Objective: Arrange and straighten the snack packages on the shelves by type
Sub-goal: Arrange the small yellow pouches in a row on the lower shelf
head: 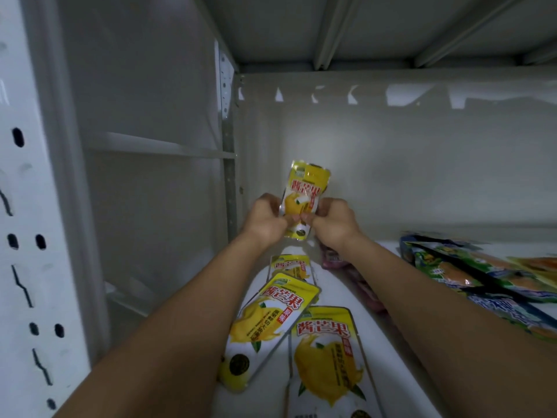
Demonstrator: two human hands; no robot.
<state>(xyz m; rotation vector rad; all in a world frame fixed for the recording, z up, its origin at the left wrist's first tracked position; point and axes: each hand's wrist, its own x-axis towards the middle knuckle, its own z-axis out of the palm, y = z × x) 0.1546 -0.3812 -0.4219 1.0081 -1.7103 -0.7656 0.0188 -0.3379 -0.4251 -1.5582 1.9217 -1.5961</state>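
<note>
A yellow-and-white mango snack pack [304,188] stands upright near the back left corner of the shelf. My left hand [265,220] grips its left edge and my right hand [333,221] grips its right edge, fingers curled round its lower half. Three more mango packs lie flat on the white shelf [334,294] below my arms: a small far one [291,267], a tilted one [271,324] and a near one [328,360]. Dark pink packs [334,260] lie partly hidden under my right forearm.
A heap of green, blue and orange snack packs [482,276] lies at the right of the shelf. The grey back wall [407,164] is close behind the held pack. A perforated white upright [27,236] and a side panel stand at the left; another shelf runs overhead.
</note>
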